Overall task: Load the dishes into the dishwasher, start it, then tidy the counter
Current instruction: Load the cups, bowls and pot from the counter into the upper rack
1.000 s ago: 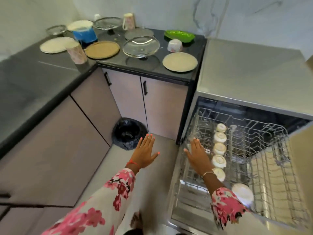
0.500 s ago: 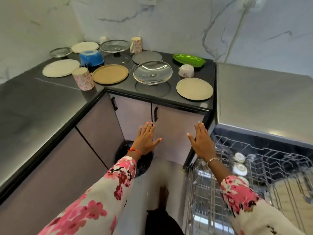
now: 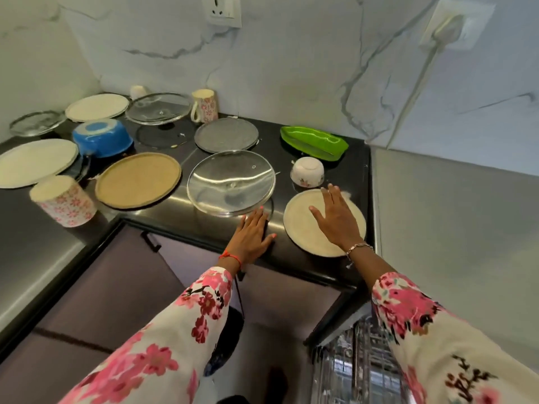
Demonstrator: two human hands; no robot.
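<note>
My right hand [image 3: 337,218] is open, fingers spread, lying over a cream plate [image 3: 303,237] near the counter's front right corner. My left hand [image 3: 253,236] is open too, resting on the black counter [image 3: 204,220] with its fingertips at the rim of a glass lid [image 3: 230,182]. Behind the plate an upturned floral bowl [image 3: 307,171] stands, and a green leaf-shaped dish [image 3: 313,142] lies further back. A tan plate [image 3: 137,179], a blue bowl [image 3: 102,137] and floral cups [image 3: 62,199] sit to the left. The dishwasher rack [image 3: 354,371] shows at the bottom right.
More plates [image 3: 96,107], glass lids [image 3: 159,107], a grey round lid [image 3: 226,137] and a mug [image 3: 204,106] crowd the back of the counter. The steel dishwasher top [image 3: 455,228] lies to the right. Cabinet doors [image 3: 122,284] and a black bin [image 3: 226,339] are below.
Both hands rose from the dishwasher rack up to the counter; the right came down over the cream plate, the left reached the glass lid's edge. The view tilted up toward the counter.
</note>
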